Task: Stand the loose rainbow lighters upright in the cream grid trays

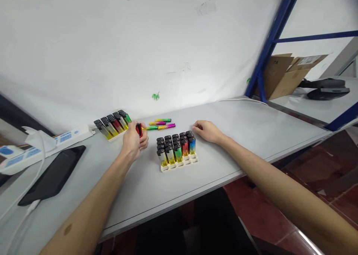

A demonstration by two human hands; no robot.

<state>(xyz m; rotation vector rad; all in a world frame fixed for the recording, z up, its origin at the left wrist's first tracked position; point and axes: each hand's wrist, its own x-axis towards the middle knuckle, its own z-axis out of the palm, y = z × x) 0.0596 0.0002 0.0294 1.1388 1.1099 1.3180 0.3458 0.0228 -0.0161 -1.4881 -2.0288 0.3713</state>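
Note:
A red lighter with a black top (pixel 139 129) is in my left hand (pixel 133 140), whose fingers wrap round it. My right hand (pixel 206 130) rests on the table with its fingers curled, just right of a white tray (pixel 180 164). Rows of black-topped lighters (pixel 178 152) in clear-yellow, green, red and blue stand in that tray, and its front row of slots holds none. Another tray of lighters (pixel 113 125) stands at the back left, beyond my left hand. Several shiny coloured pieces (pixel 166 126) lie behind the near tray.
At the left are a black phone (pixel 53 174) with a white cable and a white power strip (pixel 67 137). A white wall (pixel 167 42) rises behind the table. Blue shelving (pixel 268 42) with a cardboard box (pixel 288 75) stands at the right.

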